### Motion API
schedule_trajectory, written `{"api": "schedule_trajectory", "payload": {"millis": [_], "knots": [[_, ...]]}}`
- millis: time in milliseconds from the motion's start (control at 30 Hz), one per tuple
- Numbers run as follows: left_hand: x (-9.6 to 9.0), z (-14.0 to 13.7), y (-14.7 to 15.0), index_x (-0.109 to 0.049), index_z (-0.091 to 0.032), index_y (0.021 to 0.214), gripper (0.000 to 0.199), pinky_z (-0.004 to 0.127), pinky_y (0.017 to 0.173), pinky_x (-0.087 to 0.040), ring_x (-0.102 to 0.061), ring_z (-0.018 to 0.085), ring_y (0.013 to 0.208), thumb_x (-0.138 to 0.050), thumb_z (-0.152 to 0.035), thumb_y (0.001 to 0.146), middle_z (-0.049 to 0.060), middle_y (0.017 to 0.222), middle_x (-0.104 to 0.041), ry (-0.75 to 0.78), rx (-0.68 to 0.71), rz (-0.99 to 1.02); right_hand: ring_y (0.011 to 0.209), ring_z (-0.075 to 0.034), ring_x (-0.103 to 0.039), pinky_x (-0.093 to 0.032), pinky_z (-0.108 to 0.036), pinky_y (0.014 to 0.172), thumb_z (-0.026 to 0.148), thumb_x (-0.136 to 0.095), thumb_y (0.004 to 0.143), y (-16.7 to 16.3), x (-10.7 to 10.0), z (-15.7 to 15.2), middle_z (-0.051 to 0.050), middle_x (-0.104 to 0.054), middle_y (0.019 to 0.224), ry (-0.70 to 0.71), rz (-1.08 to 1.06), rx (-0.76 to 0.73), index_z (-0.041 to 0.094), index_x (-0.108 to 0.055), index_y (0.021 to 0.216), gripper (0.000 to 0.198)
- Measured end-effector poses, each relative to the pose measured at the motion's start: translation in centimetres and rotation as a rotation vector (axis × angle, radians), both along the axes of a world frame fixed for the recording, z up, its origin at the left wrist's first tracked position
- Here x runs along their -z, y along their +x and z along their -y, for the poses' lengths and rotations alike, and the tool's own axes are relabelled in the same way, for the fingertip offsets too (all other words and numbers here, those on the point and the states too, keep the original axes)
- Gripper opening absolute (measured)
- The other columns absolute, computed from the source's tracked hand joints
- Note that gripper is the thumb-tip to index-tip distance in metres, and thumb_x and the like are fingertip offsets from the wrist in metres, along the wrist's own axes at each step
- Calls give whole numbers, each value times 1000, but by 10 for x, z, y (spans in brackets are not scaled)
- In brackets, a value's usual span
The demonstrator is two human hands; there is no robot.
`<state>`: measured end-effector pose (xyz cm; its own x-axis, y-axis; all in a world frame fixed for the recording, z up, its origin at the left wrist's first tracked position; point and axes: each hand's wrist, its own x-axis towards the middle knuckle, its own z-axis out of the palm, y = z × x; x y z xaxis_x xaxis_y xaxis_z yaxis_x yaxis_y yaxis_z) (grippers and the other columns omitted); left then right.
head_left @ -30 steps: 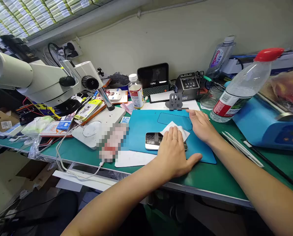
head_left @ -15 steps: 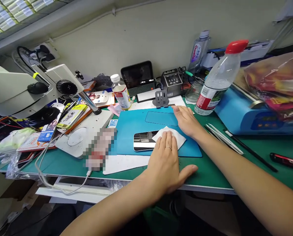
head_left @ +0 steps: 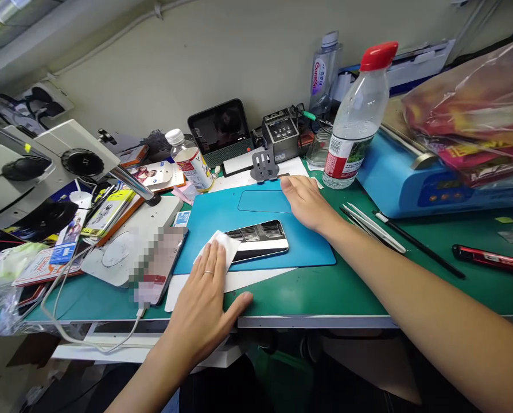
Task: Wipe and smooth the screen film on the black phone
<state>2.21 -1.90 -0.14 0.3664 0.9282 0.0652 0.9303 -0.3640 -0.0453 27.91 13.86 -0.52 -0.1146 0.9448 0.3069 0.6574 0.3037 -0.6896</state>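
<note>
A smartphone point(head_left: 265, 240) with a dark, reflective face lies on a blue work mat point(head_left: 222, 206). My left hand point(head_left: 207, 292) rests flat on a white wipe point(head_left: 229, 246) at the phone's left end, covering that end. Its fingers are stretched out and its thumb stands apart. Flat against the right part of the mat, my right hand point(head_left: 306, 201) has its fingers extended, partly hidden behind the hand itself, and nothing shows in it. A second phone point(head_left: 166, 261) with a white cable plugged in lies left of the mat, partly blurred out.
A microscope point(head_left: 76, 155) stands at left. Behind the mat are a small bottle point(head_left: 191, 163), a dark-screened device point(head_left: 220, 129) and a grey soldering station point(head_left: 281, 135). A red-capped bottle point(head_left: 355, 126), a blue machine point(head_left: 411, 178), tweezers point(head_left: 374, 229) and a red-handled tool point(head_left: 493, 261) sit right.
My left hand and the wipe have slid left along the phone, uncovering its right end. The phone is slightly turned. My right hand stays on the mat; the whole view has shifted.
</note>
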Motion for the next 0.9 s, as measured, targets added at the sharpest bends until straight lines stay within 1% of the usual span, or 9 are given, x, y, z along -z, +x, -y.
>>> {"api": "schedule_trajectory", "payload": {"millis": [67, 133, 300, 367, 467, 567, 667, 767, 900], "knots": [[-1, 7, -3, -18, -3, 158, 89, 55, 119, -31, -14, 35, 153, -35, -68, 99, 24, 163, -22, 6, -6, -11, 128, -30, -46, -34, -49, 111, 75, -9, 94, -1, 1, 0, -11, -62, 125, -2, -1, 5, 26, -65, 112, 77], [-3, 7, 4, -20, -3, 157, 92, 56, 119, -31, -15, 37, 152, -36, -70, 97, 25, 163, -21, 1, 0, -1, 127, -30, -47, -34, -49, 111, 75, -8, 94, 0, 2, -1, -11, -63, 125, 0, 3, 16, 27, -65, 112, 77], [-9, -8, 56, -27, 4, 153, 102, 54, 120, -29, -18, 39, 151, -31, -79, 93, 29, 161, -21, -66, 95, 92, 127, -29, -50, -34, -49, 112, 78, -4, 91, 1, 1, -6, -11, -65, 126, 19, 30, 37, 26, -65, 113, 83], [-12, -15, 76, -28, 6, 152, 109, 52, 122, -24, -16, 39, 152, -28, -83, 90, 30, 161, -20, -61, 129, 126, 128, -30, -50, -32, -51, 113, 80, -2, 89, 1, -1, -7, -13, -65, 127, 21, 49, 47, 25, -66, 113, 87], [-16, -23, 89, -26, 8, 153, 121, 48, 124, -19, -13, 39, 152, -29, -90, 82, 29, 161, -19, -61, 200, 154, 127, -33, -51, -31, -54, 114, 81, 1, 87, 0, -4, -9, -15, -67, 123, 14, 79, 69, 24, -66, 113, 92], [-18, -24, 75, -29, 6, 153, 117, 44, 125, -17, -15, 37, 153, -31, -89, 83, 26, 162, -21, -61, 216, 157, 133, -33, -48, -30, -52, 116, 81, 2, 86, -2, -7, -10, -18, -63, 133, -10, 104, 81, 22, -63, 123, 95], [-16, -13, 47, -30, 6, 152, 113, 46, 124, -21, -17, 37, 152, -30, -86, 86, 27, 161, -22, -37, 103, 138, 136, -33, -45, -28, -51, 118, 81, 0, 87, -2, -8, -8, -19, -60, 138, -44, 114, 105, 23, -61, 129, 93], [-15, 2, 21, -30, 2, 154, 105, 48, 123, -25, -18, 36, 152, -25, -82, 91, 24, 162, -21, -42, -3, 121, 140, -33, -41, -26, -54, 118, 79, -4, 89, -2, -9, -7, -18, -56, 144, -66, 105, 152, 26, -54, 138, 89], [-17, 2, 12, -29, 3, 154, 103, 48, 123, -25, -17, 35, 152, -20, -80, 93, 25, 162, -20, -74, -32, 134, 143, -33, -37, -27, -54, 119, 79, -6, 89, -3, -8, -7, -17, -52, 149, -105, 103, 202, 24, -45, 148, 89]]}}
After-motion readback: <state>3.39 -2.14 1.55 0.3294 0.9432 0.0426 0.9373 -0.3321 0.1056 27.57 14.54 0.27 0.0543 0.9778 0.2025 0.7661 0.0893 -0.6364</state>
